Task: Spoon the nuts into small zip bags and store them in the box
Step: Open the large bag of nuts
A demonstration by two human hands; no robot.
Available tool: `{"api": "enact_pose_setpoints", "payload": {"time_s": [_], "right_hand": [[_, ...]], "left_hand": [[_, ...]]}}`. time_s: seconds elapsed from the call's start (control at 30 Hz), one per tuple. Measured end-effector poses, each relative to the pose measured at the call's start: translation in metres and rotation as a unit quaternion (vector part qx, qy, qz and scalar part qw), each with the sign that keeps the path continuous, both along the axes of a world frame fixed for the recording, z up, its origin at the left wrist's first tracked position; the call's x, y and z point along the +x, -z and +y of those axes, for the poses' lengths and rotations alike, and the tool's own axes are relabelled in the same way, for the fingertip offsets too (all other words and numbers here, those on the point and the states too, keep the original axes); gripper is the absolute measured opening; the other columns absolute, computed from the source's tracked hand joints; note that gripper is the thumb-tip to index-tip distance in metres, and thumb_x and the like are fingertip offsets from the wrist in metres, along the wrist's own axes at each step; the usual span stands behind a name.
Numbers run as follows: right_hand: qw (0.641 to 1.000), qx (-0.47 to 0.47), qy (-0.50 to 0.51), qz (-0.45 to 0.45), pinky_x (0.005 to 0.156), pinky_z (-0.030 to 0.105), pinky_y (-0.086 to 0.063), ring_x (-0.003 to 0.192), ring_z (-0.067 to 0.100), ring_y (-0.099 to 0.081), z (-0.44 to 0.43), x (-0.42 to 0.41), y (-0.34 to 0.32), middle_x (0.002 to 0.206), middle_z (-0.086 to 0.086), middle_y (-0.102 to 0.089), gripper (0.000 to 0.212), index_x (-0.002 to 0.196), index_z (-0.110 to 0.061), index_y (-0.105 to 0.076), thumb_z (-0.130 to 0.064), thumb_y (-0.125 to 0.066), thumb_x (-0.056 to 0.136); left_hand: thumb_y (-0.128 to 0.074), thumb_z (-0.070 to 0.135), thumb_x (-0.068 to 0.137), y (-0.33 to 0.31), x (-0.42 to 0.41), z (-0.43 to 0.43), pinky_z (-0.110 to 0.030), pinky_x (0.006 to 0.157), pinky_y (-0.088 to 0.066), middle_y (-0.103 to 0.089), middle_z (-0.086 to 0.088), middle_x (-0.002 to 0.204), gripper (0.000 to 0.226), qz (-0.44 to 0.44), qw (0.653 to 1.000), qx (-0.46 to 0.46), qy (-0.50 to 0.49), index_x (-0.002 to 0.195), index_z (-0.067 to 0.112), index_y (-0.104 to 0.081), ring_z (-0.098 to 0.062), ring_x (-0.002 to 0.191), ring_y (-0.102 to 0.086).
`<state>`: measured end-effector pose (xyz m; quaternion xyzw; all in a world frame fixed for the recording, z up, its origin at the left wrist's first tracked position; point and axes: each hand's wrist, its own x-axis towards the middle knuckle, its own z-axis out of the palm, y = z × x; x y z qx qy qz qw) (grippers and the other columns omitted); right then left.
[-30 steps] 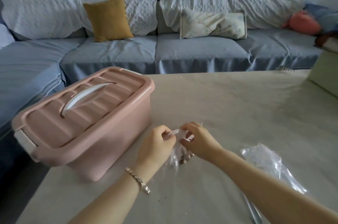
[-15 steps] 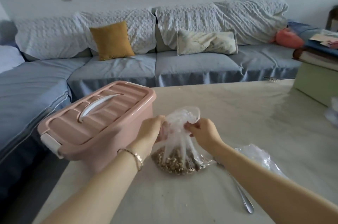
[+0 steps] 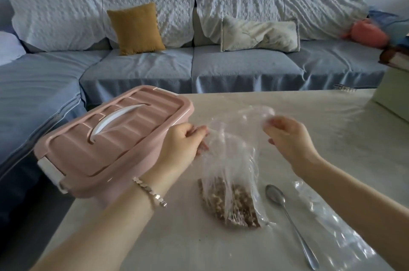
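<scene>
**Q:** What do your hands hold?
**A:** Your left hand (image 3: 183, 142), with a bracelet (image 3: 150, 191) at the wrist, pinches the left edge of the clear bag (image 3: 232, 155) with curled fingers. Your right hand (image 3: 287, 138) pinches the opposite edge between thumb and fingertips. The bag's mouth is drawn apart between them, above the table (image 3: 276, 102).

**Q:** Where are the nuts?
**A:** The nuts (image 3: 230, 206) lie heaped in the bottom of that bag, which rests on the table below your hands.

**Q:** What surrounds them?
**A:** The spoon (image 3: 287, 211) lies just right of the bag, bowl away from you, handle toward you. The small zip bags (image 3: 327, 222) lie in a clear pile right of the spoon. The pink box (image 3: 106, 155) stands at the table's left edge, just beside your left hand, its lid (image 3: 132, 129) closed. Beyond the table stands a blue sofa (image 3: 243, 67) with a yellow cushion (image 3: 136, 28)
</scene>
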<state>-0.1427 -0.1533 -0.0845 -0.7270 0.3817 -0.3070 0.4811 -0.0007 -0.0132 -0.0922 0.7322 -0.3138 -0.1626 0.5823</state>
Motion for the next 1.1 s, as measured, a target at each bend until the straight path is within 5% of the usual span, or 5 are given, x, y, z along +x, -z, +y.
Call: {"api": "enact_pose_setpoints", "payload": {"time_s": [0.17,0.3,0.5,0.83,1.1], "right_hand": [[0.987,0.031,-0.11,0.116,0.093,0.041,-0.047,0.103,0.02,-0.055,0.024,0.017,-0.035,0.112,0.001,-0.053,0.094,0.124,-0.018,-0.044,-0.078,-0.055,0.052],[0.978,-0.027,-0.067,0.195,0.077,0.03,-0.045,0.088,0.017,-0.054,0.02,0.035,-0.012,0.098,0.001,-0.053,0.066,0.117,-0.006,-0.052,-0.053,-0.068,0.073],[0.932,0.266,-0.235,0.068,0.082,0.035,-0.046,0.08,0.019,-0.054,0.042,0.035,0.003,0.085,0.007,-0.062,0.036,0.089,-0.009,-0.068,-0.044,-0.063,0.08],[0.999,0.011,0.029,-0.04,0.062,0.034,-0.051,0.06,0.018,-0.059,0.009,0.016,0.007,0.077,0.016,-0.067,0.015,0.072,-0.009,-0.055,-0.006,-0.068,0.079],[0.927,-0.299,-0.204,0.096,0.07,0.018,-0.04,0.076,0.001,-0.049,0.021,-0.005,0.028,0.092,-0.011,-0.05,0.02,0.084,-0.028,-0.057,-0.015,-0.043,0.081]], "left_hand": [[-0.053,0.018,0.093,-0.008,-0.011,-0.007,-0.016,0.048,-0.041,-0.057,0.002,0.053,0.027,-0.033,0.999,0.009,0.026,0.072,0.002,-0.058,-0.001,0.041,-0.047],[-0.053,0.016,0.093,-0.004,-0.016,-0.005,-0.029,0.056,-0.043,-0.051,-0.003,0.057,0.013,-0.058,0.997,-0.005,0.046,0.08,0.015,-0.051,-0.011,0.05,-0.047],[-0.037,0.0,0.096,0.001,-0.016,0.01,-0.011,0.063,-0.041,-0.053,0.005,0.072,0.034,-0.157,0.979,-0.015,0.128,0.09,0.033,-0.045,0.001,0.061,-0.049],[-0.035,-0.01,0.084,0.002,0.002,0.009,-0.02,0.055,-0.029,-0.046,0.001,0.073,0.041,-0.213,0.968,0.127,-0.029,0.064,0.018,-0.056,-0.006,0.059,-0.043],[-0.051,0.019,0.085,0.017,-0.004,-0.002,-0.027,0.06,-0.03,-0.032,-0.004,0.066,0.034,-0.241,0.912,0.33,-0.032,0.053,0.007,-0.044,-0.034,0.07,-0.05]]}}
